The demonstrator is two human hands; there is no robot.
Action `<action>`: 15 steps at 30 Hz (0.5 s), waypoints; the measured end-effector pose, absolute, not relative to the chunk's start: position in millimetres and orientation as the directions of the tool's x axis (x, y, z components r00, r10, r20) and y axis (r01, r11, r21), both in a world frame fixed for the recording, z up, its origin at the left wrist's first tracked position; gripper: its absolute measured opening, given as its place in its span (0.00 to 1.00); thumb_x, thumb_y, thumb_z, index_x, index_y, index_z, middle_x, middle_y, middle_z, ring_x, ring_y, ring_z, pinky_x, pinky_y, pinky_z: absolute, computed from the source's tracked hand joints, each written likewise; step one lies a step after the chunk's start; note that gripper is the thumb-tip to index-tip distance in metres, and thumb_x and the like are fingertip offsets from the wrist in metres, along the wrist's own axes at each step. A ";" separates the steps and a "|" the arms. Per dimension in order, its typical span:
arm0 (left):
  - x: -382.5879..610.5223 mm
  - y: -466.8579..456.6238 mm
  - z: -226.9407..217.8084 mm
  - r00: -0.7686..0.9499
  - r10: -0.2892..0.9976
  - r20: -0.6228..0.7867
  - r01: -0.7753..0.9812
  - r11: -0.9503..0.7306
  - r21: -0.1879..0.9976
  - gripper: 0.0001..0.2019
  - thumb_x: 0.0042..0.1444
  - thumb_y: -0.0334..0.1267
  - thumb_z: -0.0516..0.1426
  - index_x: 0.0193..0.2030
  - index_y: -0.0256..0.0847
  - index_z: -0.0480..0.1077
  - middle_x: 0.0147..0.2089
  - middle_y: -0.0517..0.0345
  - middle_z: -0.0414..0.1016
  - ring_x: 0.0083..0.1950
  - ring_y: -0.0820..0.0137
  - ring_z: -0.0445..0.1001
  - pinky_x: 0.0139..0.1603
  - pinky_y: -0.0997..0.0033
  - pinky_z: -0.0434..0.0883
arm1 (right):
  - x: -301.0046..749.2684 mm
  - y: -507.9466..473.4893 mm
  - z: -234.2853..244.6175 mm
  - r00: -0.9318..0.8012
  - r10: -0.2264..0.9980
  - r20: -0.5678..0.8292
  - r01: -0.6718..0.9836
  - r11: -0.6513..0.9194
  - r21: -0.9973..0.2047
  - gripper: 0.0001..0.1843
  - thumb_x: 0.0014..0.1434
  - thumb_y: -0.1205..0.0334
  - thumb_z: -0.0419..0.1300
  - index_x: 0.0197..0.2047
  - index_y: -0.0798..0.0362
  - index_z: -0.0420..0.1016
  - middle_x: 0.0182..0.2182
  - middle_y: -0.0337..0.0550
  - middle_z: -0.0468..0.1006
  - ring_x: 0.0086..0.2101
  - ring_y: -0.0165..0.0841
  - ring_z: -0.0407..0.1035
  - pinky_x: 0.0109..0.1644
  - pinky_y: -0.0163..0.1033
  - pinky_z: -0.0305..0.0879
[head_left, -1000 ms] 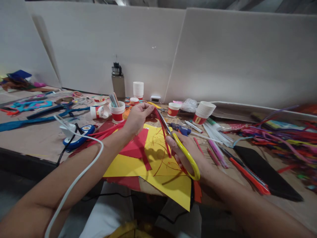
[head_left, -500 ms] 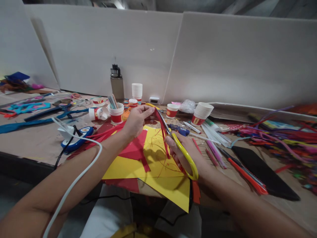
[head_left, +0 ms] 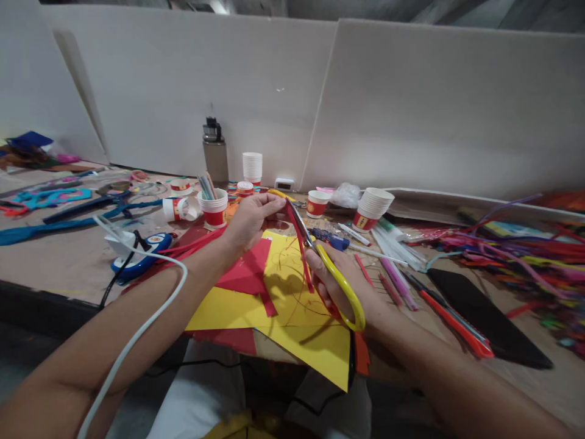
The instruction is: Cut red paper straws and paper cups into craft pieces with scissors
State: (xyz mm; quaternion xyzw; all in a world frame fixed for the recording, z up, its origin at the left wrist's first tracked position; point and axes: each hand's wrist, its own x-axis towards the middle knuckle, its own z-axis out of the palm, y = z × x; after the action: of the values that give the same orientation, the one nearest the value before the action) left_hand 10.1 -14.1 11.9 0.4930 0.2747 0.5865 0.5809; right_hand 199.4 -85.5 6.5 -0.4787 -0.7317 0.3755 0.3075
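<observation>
My left hand (head_left: 256, 214) pinches the upper end of a red strip (head_left: 301, 238), which hangs down over the yellow sheet. In my right hand (head_left: 336, 274) are yellow-handled scissors (head_left: 340, 283), their blades pointing up and left along the strip near my left fingertips. Whether the blades are fully closed cannot be made out. Below the hands lie yellow paper sheets (head_left: 228, 309) and a piece of red paper (head_left: 247, 268) with a narrow red tab. Thin curly offcuts are scattered on the yellow sheet. Several long red strips (head_left: 196, 242) run out beneath my left forearm.
Paper cups (head_left: 214, 213) and a tumbler (head_left: 214, 155) stand along the back. A white cable (head_left: 150, 323) crosses over my left forearm. To the right lie a utility knife (head_left: 457, 323), a black flat object (head_left: 489, 317), glue sticks and a colourful pipe-cleaner heap (head_left: 516, 256).
The hands and scissors hold almost the same place. The hanging red strip has shifted slightly, and the view has moved a little.
</observation>
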 end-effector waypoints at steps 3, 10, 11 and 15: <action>10.4 -13.9 11.9 0.156 0.954 0.257 -0.414 -0.173 0.894 0.08 0.49 0.37 0.61 0.32 0.33 0.69 0.27 0.55 0.76 0.28 0.73 0.75 0.31 0.74 0.72 | 199.5 -86.1 5.5 -0.368 0.926 0.082 0.475 0.263 -0.840 0.21 0.60 0.42 0.49 0.29 0.51 0.57 0.18 0.33 0.62 0.17 0.23 0.55 0.18 0.29 0.52; 10.5 -12.9 10.2 0.161 0.953 0.258 -0.417 -0.171 0.893 0.08 0.49 0.37 0.62 0.31 0.34 0.69 0.28 0.56 0.76 0.28 0.74 0.75 0.31 0.74 0.72 | 197.3 -87.4 9.4 -0.381 0.922 0.064 0.453 0.247 -0.857 0.20 0.60 0.43 0.50 0.28 0.51 0.56 0.17 0.32 0.61 0.16 0.22 0.55 0.19 0.29 0.52; 10.5 -13.0 10.1 0.161 0.953 0.257 -0.419 -0.170 0.892 0.08 0.49 0.37 0.62 0.31 0.34 0.69 0.28 0.56 0.76 0.28 0.74 0.74 0.31 0.73 0.72 | 197.0 -87.4 10.3 -0.383 0.921 0.065 0.451 0.248 -0.857 0.20 0.60 0.43 0.50 0.28 0.51 0.56 0.17 0.32 0.61 0.16 0.22 0.55 0.19 0.29 0.52; 10.5 -12.5 10.2 0.159 0.954 0.253 -0.427 -0.164 0.889 0.08 0.49 0.36 0.62 0.30 0.34 0.69 0.28 0.56 0.75 0.28 0.74 0.74 0.31 0.72 0.73 | 196.3 -86.8 11.3 -0.374 0.927 0.035 0.449 0.214 -0.867 0.19 0.59 0.45 0.52 0.28 0.51 0.56 0.16 0.31 0.61 0.16 0.22 0.55 0.18 0.28 0.52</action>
State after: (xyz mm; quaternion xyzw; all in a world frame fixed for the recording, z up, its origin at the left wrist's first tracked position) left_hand 10.5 -12.5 10.2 0.4855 0.2717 0.5886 0.5865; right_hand 196.3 -86.8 11.3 -0.4764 -0.7220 0.4073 0.2930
